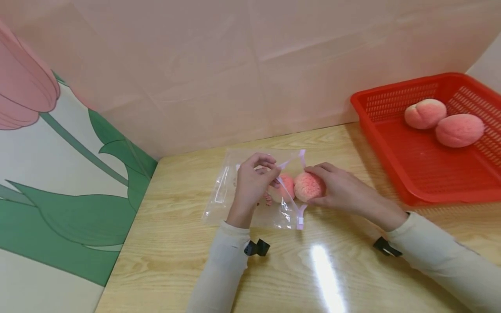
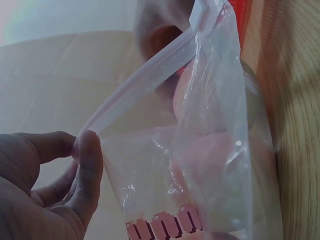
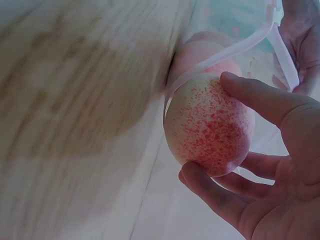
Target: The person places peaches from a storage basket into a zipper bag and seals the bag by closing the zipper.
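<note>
A clear zip bag (image 1: 223, 204) with a pale purple slider strip lies on the table, its mouth facing right. Between thumb and forefinger my left hand (image 1: 253, 182) pinches the upper lip of the bag and lifts it, as the left wrist view (image 2: 55, 185) confirms. One pink peach (image 1: 287, 184) is inside, seen through the film. My right hand (image 1: 338, 187) grips a second peach (image 1: 310, 187) right at the bag's mouth. In the right wrist view that speckled peach (image 3: 212, 125) overlaps the zip strip (image 3: 225, 55), thumb and fingers around it.
To the right stands a red plastic basket (image 1: 407, 182) with two more peaches (image 1: 425, 114) in it. A pink-covered wall (image 1: 195, 78) rises behind the wooden table (image 1: 176, 261). A panel with a painted tulip (image 1: 23, 82) is at the left.
</note>
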A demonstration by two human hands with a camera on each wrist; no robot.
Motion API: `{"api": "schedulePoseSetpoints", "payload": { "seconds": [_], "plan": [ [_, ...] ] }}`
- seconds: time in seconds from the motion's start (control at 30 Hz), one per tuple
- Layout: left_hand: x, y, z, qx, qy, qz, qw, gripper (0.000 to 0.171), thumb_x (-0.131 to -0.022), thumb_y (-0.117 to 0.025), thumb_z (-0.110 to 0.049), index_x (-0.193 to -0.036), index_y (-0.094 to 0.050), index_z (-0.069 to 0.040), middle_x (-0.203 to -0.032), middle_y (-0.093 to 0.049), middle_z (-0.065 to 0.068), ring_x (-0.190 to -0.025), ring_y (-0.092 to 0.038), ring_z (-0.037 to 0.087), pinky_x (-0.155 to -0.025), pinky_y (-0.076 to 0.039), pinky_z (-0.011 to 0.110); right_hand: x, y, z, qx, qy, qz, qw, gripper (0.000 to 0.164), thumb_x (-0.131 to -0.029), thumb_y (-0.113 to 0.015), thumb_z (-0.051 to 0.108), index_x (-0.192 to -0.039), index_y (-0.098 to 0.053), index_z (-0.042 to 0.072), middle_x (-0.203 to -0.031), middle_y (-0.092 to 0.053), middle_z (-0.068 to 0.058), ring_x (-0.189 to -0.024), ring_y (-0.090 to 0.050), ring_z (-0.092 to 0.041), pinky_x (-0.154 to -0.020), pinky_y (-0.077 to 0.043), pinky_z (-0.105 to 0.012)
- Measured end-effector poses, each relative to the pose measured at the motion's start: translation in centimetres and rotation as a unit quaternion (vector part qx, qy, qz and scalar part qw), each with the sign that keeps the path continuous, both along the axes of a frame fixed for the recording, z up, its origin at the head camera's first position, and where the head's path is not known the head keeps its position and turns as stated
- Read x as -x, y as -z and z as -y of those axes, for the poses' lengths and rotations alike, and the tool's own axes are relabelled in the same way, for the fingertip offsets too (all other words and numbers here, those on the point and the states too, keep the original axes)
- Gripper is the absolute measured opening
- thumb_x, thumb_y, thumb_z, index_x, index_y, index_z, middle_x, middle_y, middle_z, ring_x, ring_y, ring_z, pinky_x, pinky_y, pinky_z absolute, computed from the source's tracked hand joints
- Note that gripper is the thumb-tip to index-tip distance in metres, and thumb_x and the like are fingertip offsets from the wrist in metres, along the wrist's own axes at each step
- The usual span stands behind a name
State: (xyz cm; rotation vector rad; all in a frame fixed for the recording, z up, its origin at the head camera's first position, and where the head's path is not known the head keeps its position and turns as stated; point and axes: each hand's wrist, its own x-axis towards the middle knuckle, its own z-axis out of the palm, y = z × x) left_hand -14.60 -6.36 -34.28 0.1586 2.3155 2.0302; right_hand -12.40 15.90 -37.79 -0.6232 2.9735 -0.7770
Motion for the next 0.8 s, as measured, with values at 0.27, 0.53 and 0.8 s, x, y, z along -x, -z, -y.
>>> {"api": "schedulePoseSetpoints", "payload": {
  "seconds": [0.27,0.53,0.8],
  "plan": [
    [-0.14,0.03,-0.18,0.0,-0.002,0.008,1.0,0.019,-0.086,-0.07,0.003,-0.104,-0.065,-0.002,-0.089,-0.062,0.004,-0.054,-0.064,0.012,-0.058,-0.063,0.034,-0.05,0.69,0.21,0.012,-0.019,-0.006,1.0,0.08,-0.073,-0.089,0.033,-0.14,-0.053,0.008,-0.135,-0.055,-0.023,-0.112,-0.063,-0.04,-0.089,-0.058,-0.059],
    [-0.27,-0.04,-0.43,-0.01,-0.005,0.007,0.9999,0.019,-0.086,-0.069,0.007,-0.103,-0.064,0.001,-0.088,-0.061,0.006,-0.053,-0.064,0.011,-0.055,-0.062,0.028,-0.16,0.76,0.51,0.025,-0.045,-0.018,0.999,0.076,-0.073,-0.089,0.029,-0.137,-0.055,0.009,-0.136,-0.056,-0.022,-0.112,-0.064,-0.037,-0.09,-0.059,-0.055],
    [-0.18,0.24,-0.56,-0.019,-0.011,0.007,0.9997,0.018,-0.085,-0.068,0.008,-0.101,-0.064,0.002,-0.087,-0.062,0.009,-0.051,-0.063,0.011,-0.055,-0.063,0.031,-0.36,0.74,0.97,0.026,-0.051,-0.011,0.998,0.077,-0.073,-0.089,0.03,-0.138,-0.055,0.009,-0.136,-0.056,-0.022,-0.112,-0.064,-0.034,-0.089,-0.059,-0.052]
  ]
}}
